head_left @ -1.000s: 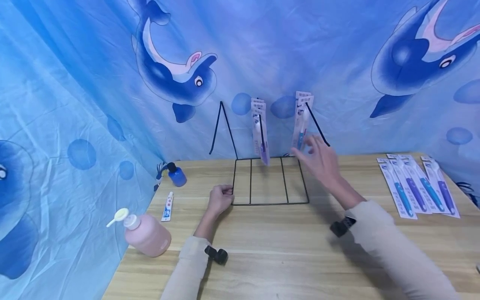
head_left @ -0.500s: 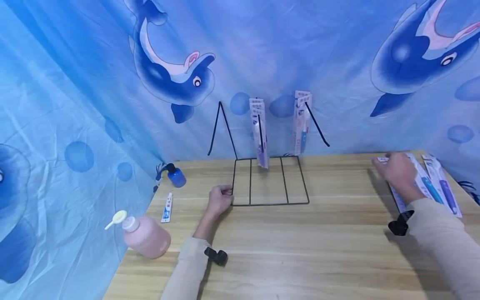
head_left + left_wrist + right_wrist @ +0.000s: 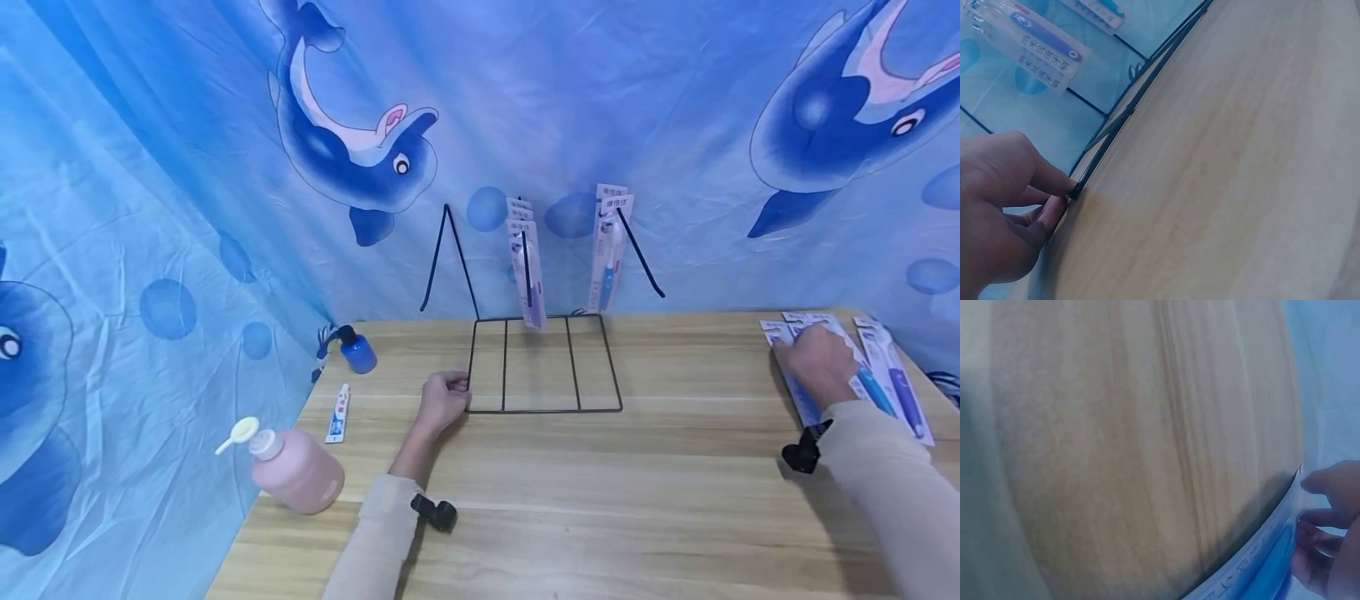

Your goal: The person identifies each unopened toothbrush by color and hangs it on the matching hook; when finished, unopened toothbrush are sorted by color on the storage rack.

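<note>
My left hand (image 3: 442, 398) pinches the front left corner of a black wire display rack (image 3: 543, 411) between thumb and fingers; the left wrist view shows this grip closely. Packaged toothbrushes (image 3: 528, 275) hang in a stack on the rack's middle hook, and more packaged toothbrushes (image 3: 609, 258) on its right hook. At the table's right side my right hand (image 3: 817, 362) is over the leftmost packaged toothbrush (image 3: 799, 400) of a row. In the right wrist view its thumb and curled fingers (image 3: 1304, 534) pinch the edge of that blue-handled toothbrush's pack (image 3: 1260, 569).
Other packaged toothbrushes (image 3: 896, 379) lie to the right of my right hand. On the left stand a pink pump bottle (image 3: 298, 471) and a small blue bottle (image 3: 358, 354), with a toothpaste tube (image 3: 338, 414) between them. A dolphin-printed curtain (image 3: 480, 100) hangs behind the table (image 3: 600, 517).
My right hand has left the toothbrushes on the rack's right hook and moved right to the row on the table, where it has taken hold of one. My left hand stays on the rack's corner.
</note>
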`<state>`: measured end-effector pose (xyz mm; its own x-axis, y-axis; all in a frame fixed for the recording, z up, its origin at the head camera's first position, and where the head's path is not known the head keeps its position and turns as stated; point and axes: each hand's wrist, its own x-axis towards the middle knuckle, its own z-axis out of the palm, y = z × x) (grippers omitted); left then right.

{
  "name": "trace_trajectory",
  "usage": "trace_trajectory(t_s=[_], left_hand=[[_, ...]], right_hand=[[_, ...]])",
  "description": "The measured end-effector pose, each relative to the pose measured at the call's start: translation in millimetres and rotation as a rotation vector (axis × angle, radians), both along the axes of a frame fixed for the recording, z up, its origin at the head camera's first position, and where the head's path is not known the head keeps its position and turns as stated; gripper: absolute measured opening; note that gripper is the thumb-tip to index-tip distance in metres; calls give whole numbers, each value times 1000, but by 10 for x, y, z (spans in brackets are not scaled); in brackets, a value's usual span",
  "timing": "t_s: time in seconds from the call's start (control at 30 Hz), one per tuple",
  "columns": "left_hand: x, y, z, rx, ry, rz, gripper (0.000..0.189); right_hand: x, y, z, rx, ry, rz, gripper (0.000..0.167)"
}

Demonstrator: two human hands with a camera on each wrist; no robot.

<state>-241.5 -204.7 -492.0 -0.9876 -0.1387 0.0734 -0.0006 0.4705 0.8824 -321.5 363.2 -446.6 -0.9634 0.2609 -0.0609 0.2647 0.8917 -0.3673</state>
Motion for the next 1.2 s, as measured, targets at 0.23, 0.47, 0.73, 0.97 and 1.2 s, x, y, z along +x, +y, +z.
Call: trace_trajectory(t_s=[0.23, 0.47, 0.73, 0.97, 1.2], left_hand=[[-4, 37, 7, 2, -3, 4, 38], [-3, 50, 23, 21, -12, 7, 38], [4, 41, 22, 20, -14, 3, 37], [14, 28, 20, 9, -3, 17, 35], [20, 28, 30, 6, 1, 8, 35]], right_hand=[[42, 26, -18, 9, 60, 11, 35], [51, -16, 207, -11, 150, 33, 35], [131, -184, 520, -51, 323, 108, 48], [411, -583, 959, -78, 535, 192, 42], [854, -1107, 1248, -130, 839, 376, 29]])
